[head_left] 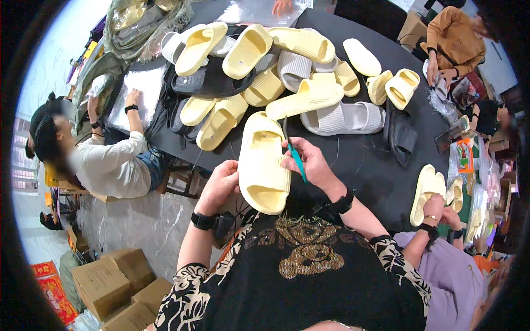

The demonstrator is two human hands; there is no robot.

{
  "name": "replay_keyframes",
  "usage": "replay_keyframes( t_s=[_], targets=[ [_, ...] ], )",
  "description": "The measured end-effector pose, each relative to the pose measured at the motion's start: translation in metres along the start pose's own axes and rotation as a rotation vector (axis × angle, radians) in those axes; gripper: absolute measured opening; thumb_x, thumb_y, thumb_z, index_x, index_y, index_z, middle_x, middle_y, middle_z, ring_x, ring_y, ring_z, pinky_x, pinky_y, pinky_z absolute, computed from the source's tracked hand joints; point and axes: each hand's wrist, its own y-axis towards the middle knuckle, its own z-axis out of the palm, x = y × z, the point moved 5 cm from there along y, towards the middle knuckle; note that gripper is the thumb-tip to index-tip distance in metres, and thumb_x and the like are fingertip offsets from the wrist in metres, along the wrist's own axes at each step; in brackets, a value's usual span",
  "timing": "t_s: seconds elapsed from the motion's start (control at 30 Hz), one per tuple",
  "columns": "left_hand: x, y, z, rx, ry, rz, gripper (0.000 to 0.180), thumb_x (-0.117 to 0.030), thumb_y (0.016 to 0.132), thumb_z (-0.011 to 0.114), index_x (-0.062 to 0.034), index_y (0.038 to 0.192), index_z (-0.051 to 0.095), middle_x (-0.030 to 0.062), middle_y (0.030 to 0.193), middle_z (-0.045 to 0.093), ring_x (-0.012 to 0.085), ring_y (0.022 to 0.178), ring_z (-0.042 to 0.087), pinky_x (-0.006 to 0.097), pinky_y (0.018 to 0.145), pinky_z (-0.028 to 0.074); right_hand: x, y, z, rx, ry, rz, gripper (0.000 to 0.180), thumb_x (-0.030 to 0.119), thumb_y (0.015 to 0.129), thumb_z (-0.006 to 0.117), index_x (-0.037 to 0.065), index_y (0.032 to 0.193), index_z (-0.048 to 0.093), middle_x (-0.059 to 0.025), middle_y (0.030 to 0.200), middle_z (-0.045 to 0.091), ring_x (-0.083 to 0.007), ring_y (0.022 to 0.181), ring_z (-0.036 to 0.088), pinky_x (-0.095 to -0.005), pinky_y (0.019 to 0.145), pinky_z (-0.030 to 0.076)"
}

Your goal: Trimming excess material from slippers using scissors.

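The left hand (222,182) grips the yellow slipper (264,170) by its edge, apparently for steadiness, while the right hand (312,163) holds a teal-handled tool (297,159) beside the strap (274,165).

1. The held yellow slipper (265,187) looks like matt foam plastic, with a ribbed strap.
2. The teal-handled tool (298,163) has a smooth plastic handle.
3. The grey slippers (366,117) look like matt plastic, ribbed across the straps.
4. The black table (381,182) has a smooth, dull surface.
5. The black shirt (265,276) is soft cloth, its bear motif (312,260) glittery.
6. The boxes (100,280) are matt brown cardboard.
7. The grey floor (165,220) is glossy and marble-like.
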Motion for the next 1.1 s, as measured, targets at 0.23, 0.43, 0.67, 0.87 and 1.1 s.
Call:
replay_keyframes(
  t_s=[0.23,0.43,0.67,0.87,1.1],
  targets=[
    [-0.026,-0.012,0.007,0.053,0.098,0.021,0.019,-0.009,0.082,0.056,0.0011,0.098,0.053,0.0005,0.075,0.06,0.0034,0.058,0.05,0.016,0.05,0.038,0.01,0.005,-0.01,-0.097,-0.06,-0.071,0.038,0.004,0.081,0.067,0.004,0.115,0.051,0.0016,0.087,0.054,-0.0053,0.079,0.053,-0.0199,0.075,0.047],
    [-0.056,-0.024,0.012,0.02,0.155,0.117,0.022,-0.008,0.08,0.058,0.0023,0.098,0.053,0.0028,0.079,0.061,0.006,0.065,0.055,0.02,0.054,0.042,0.019,0.002,-0.001,-0.096,0.045,-0.124,0.039,0.007,0.08,0.069,0.005,0.114,0.05,0.0019,0.085,0.054,-0.0051,0.078,0.053,-0.0196,0.072,0.046],
    [-0.068,-0.021,0.025,0.026,0.098,0.153,0.024,-0.009,0.082,0.059,0.003,0.102,0.051,0.0021,0.082,0.062,0.0058,0.066,0.055,0.019,0.056,0.042,0.018,0.004,-0.013,-0.196,-0.001,-0.168,0.042,0.009,0.08,0.07,0.005,0.116,0.048,0.0015,0.086,0.053,-0.0049,0.077,0.053,-0.0186,0.069,0.045],
    [-0.058,0.033,0.055,0.086,0.145,0.229,0.025,-0.013,0.089,0.054,0.0038,0.108,0.052,0.0028,0.085,0.062,0.0077,0.071,0.056,0.021,0.06,0.045,0.058,-0.018,-0.038,-0.295,-0.101,-0.387,0.041,-0.005,0.083,0.056,0.001,0.121,0.043,-0.0031,0.094,0.051,-0.0108,0.083,0.055,-0.0263,0.08,0.05],
    [-0.081,0.104,0.098,0.218,0.277,0.359,0.04,-0.019,0.088,0.056,0.0068,0.117,0.049,0.006,0.095,0.06,0.0083,0.082,0.056,0.023,0.069,0.047,0.118,-0.068,-0.127,-0.8,-0.547,-0.668,0.039,-0.002,0.084,0.057,-0.001,0.121,0.044,-0.0035,0.1,0.055,-0.0105,0.081,0.058,-0.0236,0.077,0.049]
  ],
)
